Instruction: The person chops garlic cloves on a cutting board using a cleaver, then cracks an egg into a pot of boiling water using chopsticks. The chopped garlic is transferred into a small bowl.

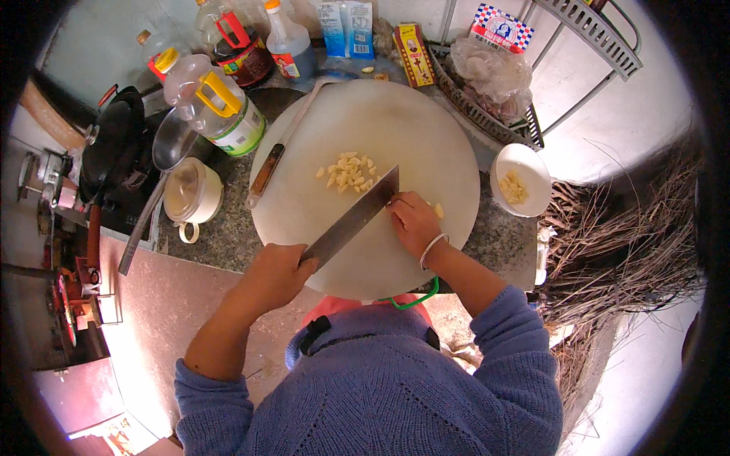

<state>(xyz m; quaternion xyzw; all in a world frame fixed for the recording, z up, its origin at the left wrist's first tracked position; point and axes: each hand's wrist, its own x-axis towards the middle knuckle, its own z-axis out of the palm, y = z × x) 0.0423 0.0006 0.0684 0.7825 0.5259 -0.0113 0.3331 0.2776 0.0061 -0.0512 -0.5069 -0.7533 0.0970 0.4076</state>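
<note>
My left hand point(279, 273) grips a cleaver point(353, 219), its broad blade slanting up and right over a round white cutting board point(319, 239). At the blade's far end are the bent fingers of my right hand point(416, 219), a bangle on its wrist. They press a garlic clove, mostly hidden beneath the fingertips, against the board. Beyond the blade lies a loose pile of chopped garlic point(348, 171). A peeled clove point(438, 210) rests just right of my right hand. Along the board's left edge lies a long wooden-handled knife point(268, 168).
Right of the board stands a white bowl point(536, 194) with pale pieces inside. To the left are a lidded plastic tub point(194, 191), a ladle point(145, 222), an oil jug point(228, 125) and a black wok point(114, 142). Behind are sauce bottles point(291, 43) and a spice box point(414, 55).
</note>
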